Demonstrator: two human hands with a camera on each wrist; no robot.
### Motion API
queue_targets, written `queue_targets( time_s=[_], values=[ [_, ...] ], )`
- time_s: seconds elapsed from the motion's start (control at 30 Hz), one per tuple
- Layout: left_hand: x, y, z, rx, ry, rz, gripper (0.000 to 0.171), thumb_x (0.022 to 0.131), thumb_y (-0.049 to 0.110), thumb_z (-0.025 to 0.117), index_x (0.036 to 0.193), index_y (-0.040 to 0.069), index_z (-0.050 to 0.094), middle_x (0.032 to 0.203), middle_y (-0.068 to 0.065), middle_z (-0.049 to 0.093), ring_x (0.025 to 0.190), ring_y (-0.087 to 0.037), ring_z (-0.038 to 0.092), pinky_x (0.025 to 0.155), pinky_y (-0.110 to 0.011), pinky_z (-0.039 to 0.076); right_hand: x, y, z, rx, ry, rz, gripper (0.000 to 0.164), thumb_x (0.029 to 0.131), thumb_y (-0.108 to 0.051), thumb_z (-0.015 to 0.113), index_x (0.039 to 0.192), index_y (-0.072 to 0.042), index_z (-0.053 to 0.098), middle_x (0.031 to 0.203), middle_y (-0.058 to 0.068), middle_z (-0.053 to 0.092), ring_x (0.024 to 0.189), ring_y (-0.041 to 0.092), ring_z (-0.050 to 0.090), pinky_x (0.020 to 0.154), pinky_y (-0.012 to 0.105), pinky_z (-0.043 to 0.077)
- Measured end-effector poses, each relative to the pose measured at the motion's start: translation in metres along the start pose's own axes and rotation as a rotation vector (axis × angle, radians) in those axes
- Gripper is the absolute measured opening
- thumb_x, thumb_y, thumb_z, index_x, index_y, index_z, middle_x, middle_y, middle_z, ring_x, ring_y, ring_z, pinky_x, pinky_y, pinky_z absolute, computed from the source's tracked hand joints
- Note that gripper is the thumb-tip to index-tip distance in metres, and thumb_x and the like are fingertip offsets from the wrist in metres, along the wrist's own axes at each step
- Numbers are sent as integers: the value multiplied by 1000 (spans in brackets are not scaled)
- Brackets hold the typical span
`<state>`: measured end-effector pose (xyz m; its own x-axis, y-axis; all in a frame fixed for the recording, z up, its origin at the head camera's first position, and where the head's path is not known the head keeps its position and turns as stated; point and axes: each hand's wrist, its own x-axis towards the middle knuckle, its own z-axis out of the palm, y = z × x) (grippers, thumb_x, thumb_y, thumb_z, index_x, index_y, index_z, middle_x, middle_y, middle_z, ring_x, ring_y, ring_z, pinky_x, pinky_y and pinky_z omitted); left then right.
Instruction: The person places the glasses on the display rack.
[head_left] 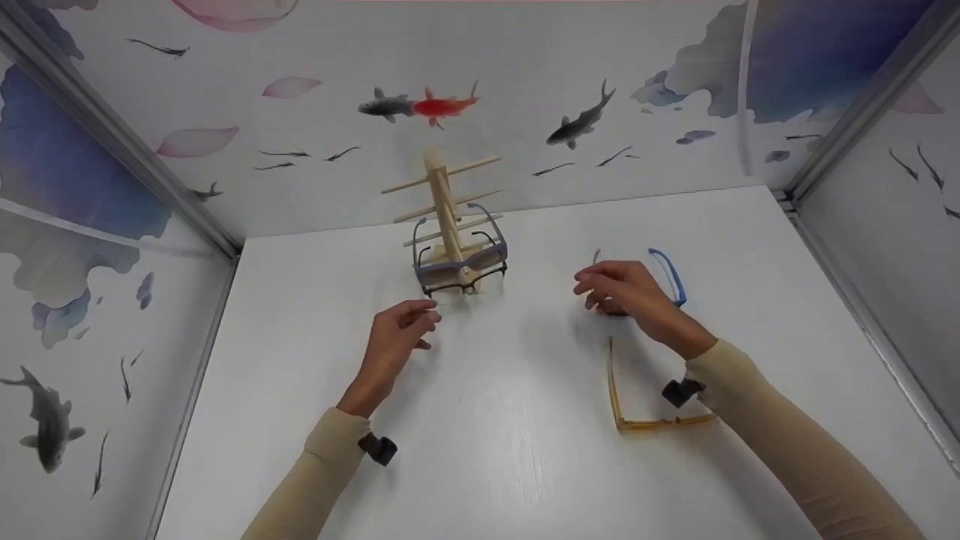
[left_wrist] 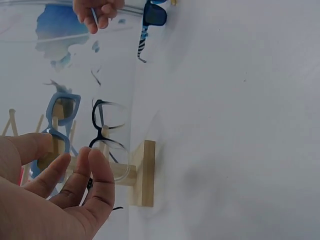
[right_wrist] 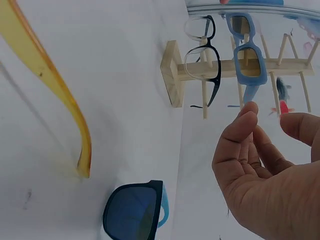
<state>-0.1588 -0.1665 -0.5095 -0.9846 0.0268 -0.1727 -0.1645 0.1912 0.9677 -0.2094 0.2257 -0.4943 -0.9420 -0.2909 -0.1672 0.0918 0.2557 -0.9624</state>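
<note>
A wooden eyewear rack (head_left: 441, 196) with crosswise pegs stands at the back. Grey-blue sunglasses (right_wrist: 251, 62) hang on it, above black-rimmed glasses (right_wrist: 215, 80) with partly clear frames. My left hand (head_left: 394, 341), fingers loosely bent, hovers just in front of the rack's left side and holds nothing. Over the dark-lensed sunglasses with blue temples (head_left: 670, 274) is my right hand (head_left: 626, 292), also loosely bent and holding nothing; it hides much of them in the head view. Yellow-framed glasses (head_left: 615, 397) lie nearer to me, partly covered by the right forearm.
The white table (head_left: 480, 465) runs back to a wall (head_left: 510, 45) painted with fish and petals. Side panels (head_left: 82, 300) enclose it at left and right. Each wrist carries a small black camera (head_left: 381, 448).
</note>
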Motion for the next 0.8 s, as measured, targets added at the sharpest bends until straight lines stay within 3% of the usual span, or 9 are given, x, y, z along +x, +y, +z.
queue_targets(
  time_s=[0.2, 0.4, 0.63, 0.8],
  values=[
    [-2, -5, 19, 10, -70, 28, 27, 109, 13, 68, 134, 4, 75, 121, -16, 77, 115, -42, 68, 81, -33, 64, -18, 15, -15, 4, 29, -2, 41, 114, -29, 64, 134, 6, 70, 120, 24, 75, 96, 22, 72, 86, 30, 65],
    [-3, -14, 36, 41, -150, 5, 34, 109, 17, 70, 137, -1, 72, 125, -21, 76, 114, -41, 69, 80, -31, 63, -37, 24, -28, -36, 47, 20, 49, 115, -34, 63, 140, 8, 67, 126, 26, 74, 109, 34, 73, 93, 35, 64],
    [-2, -23, 53, 53, -233, -4, 38, 109, 21, 70, 140, -3, 70, 123, -23, 75, 114, -43, 69, 79, -29, 62, -54, 35, -44, -53, 95, 42, 49, 115, -36, 63, 140, 6, 67, 126, 22, 75, 103, 23, 74, 90, 29, 64],
    [-3, -23, 67, 53, -286, 16, 40, 109, 21, 70, 141, -3, 69, 123, -24, 75, 112, -44, 70, 79, -29, 62, -67, 45, -54, -46, 107, 68, 53, 114, -39, 63, 141, 7, 67, 128, 22, 74, 104, 23, 73, 93, 32, 64]
  ],
)
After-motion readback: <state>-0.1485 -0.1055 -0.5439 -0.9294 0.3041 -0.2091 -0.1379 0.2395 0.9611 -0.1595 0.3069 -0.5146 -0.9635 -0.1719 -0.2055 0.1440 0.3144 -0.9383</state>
